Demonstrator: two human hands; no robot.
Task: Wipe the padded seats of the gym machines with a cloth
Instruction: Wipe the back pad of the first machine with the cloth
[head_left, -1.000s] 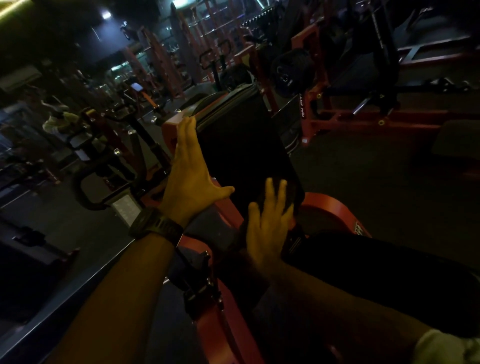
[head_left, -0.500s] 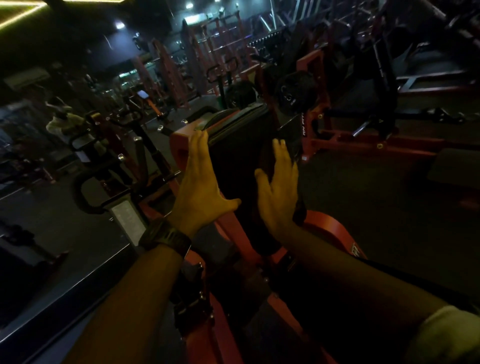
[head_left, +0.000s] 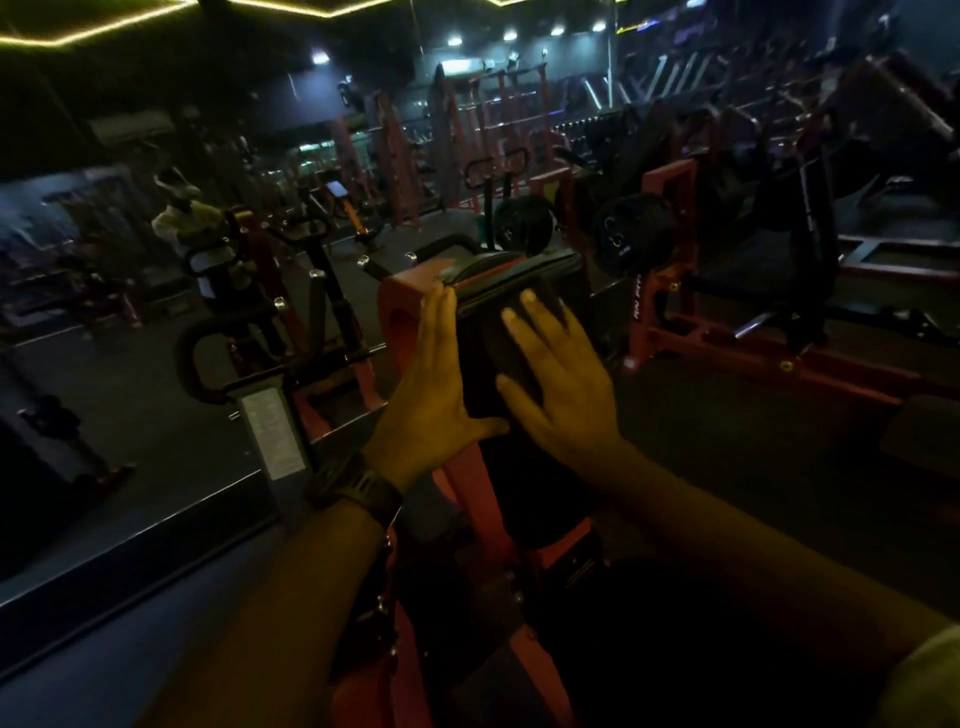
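Observation:
A black padded backrest stands upright on a red machine frame right in front of me. My left hand, a dark watch on its wrist, lies flat with straight fingers along the pad's left edge. My right hand presses flat on the pad's face near its top, fingers spread. A dark rounded shape under those fingers looks like the cloth, but the dim light hides its outline. The seat below is in deep shadow.
An exercise bike and a white placard stand to the left. Black weight plates and another red machine are behind and to the right. A person in a light shirt stands far left. Dark floor on the right.
My right hand has slid up the pad from its lower end to near the top. My left hand has stayed on the pad's left edge.

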